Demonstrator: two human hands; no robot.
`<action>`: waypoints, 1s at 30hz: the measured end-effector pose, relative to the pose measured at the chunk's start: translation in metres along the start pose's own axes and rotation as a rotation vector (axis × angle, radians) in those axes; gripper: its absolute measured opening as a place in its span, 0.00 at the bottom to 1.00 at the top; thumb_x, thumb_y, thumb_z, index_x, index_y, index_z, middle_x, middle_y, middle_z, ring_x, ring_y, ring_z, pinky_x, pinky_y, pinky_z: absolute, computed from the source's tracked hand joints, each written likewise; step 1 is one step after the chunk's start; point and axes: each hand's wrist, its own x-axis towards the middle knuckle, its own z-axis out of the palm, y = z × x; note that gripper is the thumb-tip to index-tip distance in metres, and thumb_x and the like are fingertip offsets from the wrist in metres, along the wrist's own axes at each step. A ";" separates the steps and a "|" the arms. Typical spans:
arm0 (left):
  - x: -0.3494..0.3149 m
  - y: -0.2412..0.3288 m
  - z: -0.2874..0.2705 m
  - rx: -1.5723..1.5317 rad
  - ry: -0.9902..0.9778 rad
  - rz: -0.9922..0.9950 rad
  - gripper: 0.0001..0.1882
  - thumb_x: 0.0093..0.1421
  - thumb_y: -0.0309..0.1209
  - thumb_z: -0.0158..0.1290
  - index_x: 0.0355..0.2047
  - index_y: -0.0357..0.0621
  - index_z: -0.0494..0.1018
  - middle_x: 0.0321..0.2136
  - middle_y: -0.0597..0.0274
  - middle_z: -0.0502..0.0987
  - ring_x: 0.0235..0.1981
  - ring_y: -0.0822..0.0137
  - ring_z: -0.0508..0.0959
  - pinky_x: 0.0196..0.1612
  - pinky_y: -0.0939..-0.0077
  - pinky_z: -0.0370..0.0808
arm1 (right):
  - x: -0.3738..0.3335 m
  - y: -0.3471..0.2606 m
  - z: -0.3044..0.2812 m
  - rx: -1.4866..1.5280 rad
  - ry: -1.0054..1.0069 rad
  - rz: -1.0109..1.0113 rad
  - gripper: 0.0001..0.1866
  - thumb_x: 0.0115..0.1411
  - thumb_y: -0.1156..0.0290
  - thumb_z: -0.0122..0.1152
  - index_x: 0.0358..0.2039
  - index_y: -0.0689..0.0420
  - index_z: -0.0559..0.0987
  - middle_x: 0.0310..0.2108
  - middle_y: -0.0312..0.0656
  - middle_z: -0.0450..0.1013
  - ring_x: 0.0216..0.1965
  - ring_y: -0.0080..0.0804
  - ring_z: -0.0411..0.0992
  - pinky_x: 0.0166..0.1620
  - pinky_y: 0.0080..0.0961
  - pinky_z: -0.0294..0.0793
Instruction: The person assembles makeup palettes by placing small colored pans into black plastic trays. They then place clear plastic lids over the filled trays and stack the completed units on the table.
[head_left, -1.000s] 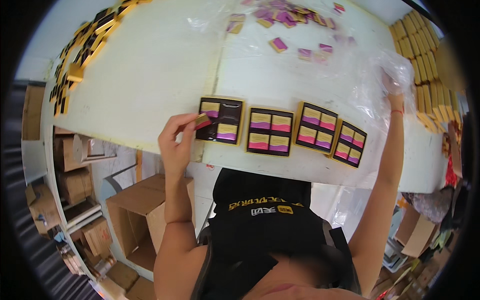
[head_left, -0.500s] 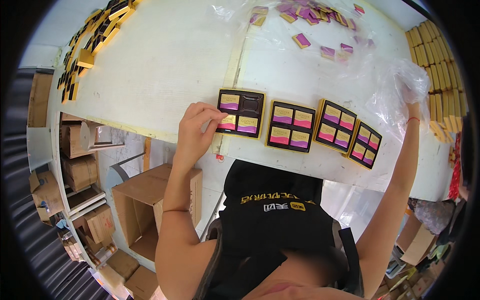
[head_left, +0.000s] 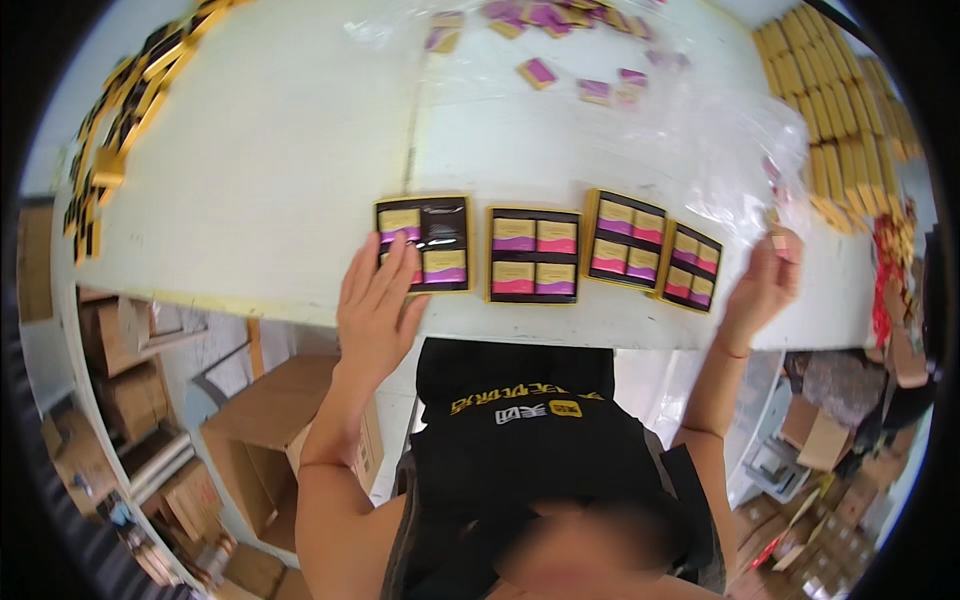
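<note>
My left hand (head_left: 376,305) lies with fingers stretched out over the left side of the leftmost chocolate box (head_left: 466,242). This black-lined gold box holds wrapped chocolate squares in three compartments; its top right compartment (head_left: 444,222) is bare. The fingers partly cover a pink-and-gold square at its lower left. To the right, a second box (head_left: 534,255), a third box (head_left: 626,237) and a fourth box (head_left: 691,266) each have every compartment filled with gold squares banded purple or pink. My right hand (head_left: 765,285) is closed, its fingertips pinching a small wrapped chocolate (head_left: 779,240), partly hidden.
Beyond the right hand lies a crumpled clear plastic bag (head_left: 735,150). Loose purple-and-gold squares (head_left: 540,73) are scattered at the table's far side. Stacked gold boxes (head_left: 835,110) stand at right; black-and-gold boxes (head_left: 140,90) line the far left. A cardboard carton (head_left: 265,420) sits below the table edge.
My right hand has come out of the plastic bag, back toward the fourth box, with a small piece at its fingertips. My left fingers have spread over the leftmost box. The whole view has shifted.
</note>
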 end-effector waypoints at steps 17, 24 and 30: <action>0.043 0.070 0.007 -1.163 0.145 -0.319 0.12 0.54 0.19 0.62 0.38 0.38 0.75 0.38 0.58 0.78 0.35 0.72 0.78 0.40 0.76 0.77 | -0.120 -0.063 0.144 0.533 -0.714 0.264 0.16 0.54 0.91 0.58 0.42 0.63 0.74 0.48 0.47 0.69 0.44 0.29 0.72 0.47 0.23 0.77; 0.032 0.061 0.011 -0.456 0.476 0.128 0.13 0.44 0.16 0.64 0.28 0.46 0.78 0.32 0.64 0.78 0.32 0.62 0.78 0.36 0.73 0.75 | -0.114 -0.056 0.136 0.431 -0.797 0.275 0.16 0.60 0.82 0.58 0.49 0.60 0.72 0.42 0.41 0.74 0.45 0.27 0.73 0.47 0.25 0.74; 0.028 0.060 0.025 -0.397 0.460 0.255 0.15 0.44 0.18 0.65 0.33 0.45 0.77 0.38 0.64 0.79 0.39 0.59 0.78 0.40 0.69 0.76 | -0.098 -0.050 0.147 0.560 -1.035 0.733 0.18 0.63 0.79 0.58 0.52 0.59 0.68 0.38 0.36 0.76 0.39 0.20 0.73 0.45 0.21 0.74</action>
